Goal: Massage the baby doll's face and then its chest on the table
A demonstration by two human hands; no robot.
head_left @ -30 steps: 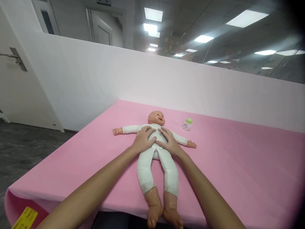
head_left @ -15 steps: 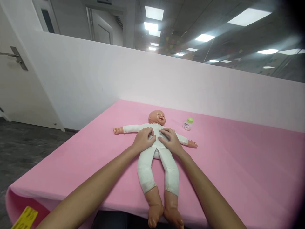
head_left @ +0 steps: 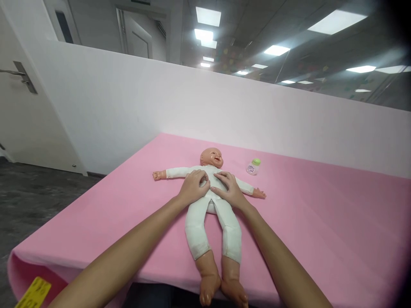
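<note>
Where the pink foam-covered table (head_left: 321, 222) meets the far side, a plain white partition wall (head_left: 224, 107) runs across the scene, and above it grey ceiling panels with rectangular lights (head_left: 334, 23) show; at far left stand a white door with a metal handle (head_left: 19, 77) and a dark grey floor (head_left: 28, 192). On the middle of the table lies a plastic baby doll in a white cloth suit (head_left: 208, 214), on its back, head at the far end, arms spread left and right, bare feet reaching the near edge. Both hands rest on its chest: the left hand (head_left: 192, 188) lies with fingers curled and bunched against the cloth, the right hand (head_left: 227, 188) just beside it with fingers bent; neither grips anything, though whether they pinch the fabric cannot be told. Far right of the doll's head, well apart from the hands, stands a small white bottle with a green cap (head_left: 253, 167). Its label is too small to read. At the near left corner a yellow sticker (head_left: 34, 293) is cut off by the frame, its dark print illegible. The doll's toes are partly cut off at the bottom edge, and the right side of the view fades into a dark blurred rim
</note>
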